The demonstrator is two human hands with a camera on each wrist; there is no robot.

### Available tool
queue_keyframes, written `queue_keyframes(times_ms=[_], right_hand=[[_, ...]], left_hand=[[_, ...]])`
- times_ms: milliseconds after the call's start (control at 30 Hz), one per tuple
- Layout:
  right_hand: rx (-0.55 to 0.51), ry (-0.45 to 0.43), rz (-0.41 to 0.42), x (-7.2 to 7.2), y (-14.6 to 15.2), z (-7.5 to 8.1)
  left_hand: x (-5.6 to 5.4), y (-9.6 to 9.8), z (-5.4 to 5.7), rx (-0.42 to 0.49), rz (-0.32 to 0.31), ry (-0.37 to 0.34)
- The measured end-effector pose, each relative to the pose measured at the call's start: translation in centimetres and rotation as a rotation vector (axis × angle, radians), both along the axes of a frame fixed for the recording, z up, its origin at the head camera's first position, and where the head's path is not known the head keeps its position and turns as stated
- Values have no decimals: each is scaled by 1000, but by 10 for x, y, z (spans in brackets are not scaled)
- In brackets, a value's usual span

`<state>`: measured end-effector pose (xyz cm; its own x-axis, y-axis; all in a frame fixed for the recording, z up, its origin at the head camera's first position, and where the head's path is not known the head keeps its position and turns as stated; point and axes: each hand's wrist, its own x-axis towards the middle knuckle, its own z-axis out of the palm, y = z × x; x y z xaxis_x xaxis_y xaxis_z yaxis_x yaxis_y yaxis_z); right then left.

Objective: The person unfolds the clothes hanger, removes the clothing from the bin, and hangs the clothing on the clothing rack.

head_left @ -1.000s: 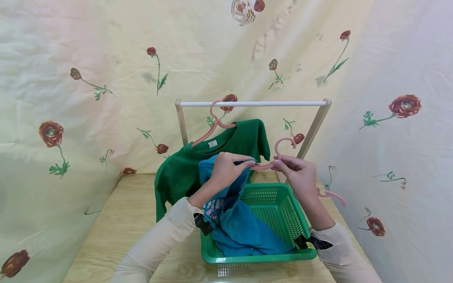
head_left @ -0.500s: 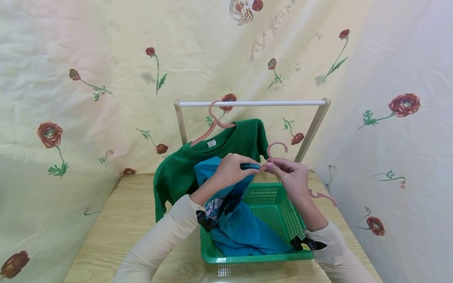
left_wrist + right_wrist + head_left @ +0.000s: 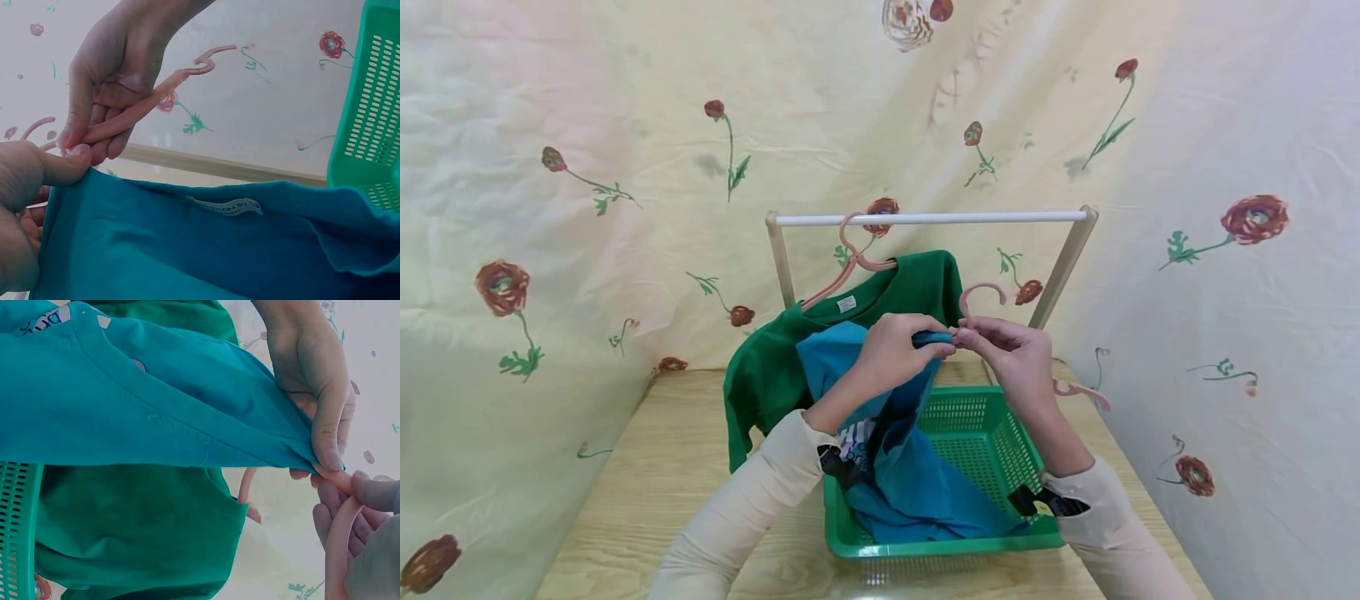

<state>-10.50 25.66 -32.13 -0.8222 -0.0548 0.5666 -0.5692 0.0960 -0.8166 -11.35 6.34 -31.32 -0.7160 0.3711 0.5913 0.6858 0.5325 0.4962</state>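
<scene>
My left hand (image 3: 891, 354) pinches the collar edge of a blue T-shirt (image 3: 943, 479) between thumb and fingers. My right hand (image 3: 1024, 358) holds a pink clothes hanger (image 3: 1084, 392) just below its hook, fingertips close to the left hand's. One hanger arm runs in under the blue cloth, its end hidden; the other (image 3: 140, 109) sticks out bare past my right hand in the left wrist view. A white label (image 3: 228, 206) shows inside the neckline. The shirt's lower part lies in the green basket (image 3: 951, 550), its printed front partly covered by my left forearm.
Behind, a green shirt (image 3: 767, 375) hangs on another pink hanger (image 3: 831, 285) from the rack's white rail (image 3: 985, 218). The rack's wooden post (image 3: 1063, 267) rises beyond my right hand. Everything stands on a wooden table (image 3: 632, 467) before a flowered cloth backdrop.
My right hand has moved left with the hanger, pushing its arm deeper under the blue cloth. The hands are now nearly fingertip to fingertip and have lifted slightly in the last half second.
</scene>
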Motion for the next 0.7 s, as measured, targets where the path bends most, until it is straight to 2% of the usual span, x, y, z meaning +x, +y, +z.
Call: queue_keyframes(times_ms=[300,467,600,700], right_hand=[[63,-68,57,-3,-2,-3],[80,-76,54,-4,-1,-3],[76,-11,-13,-1,0,-4],[74,106,-62,3,-2,-6]], left_hand=[[-3,-9,-9,5,21,-23],[-7,-16,-12,28,35,-43],[-14,-22,-13,66,31,-26],[-19,-27,-14,99,37,-15]])
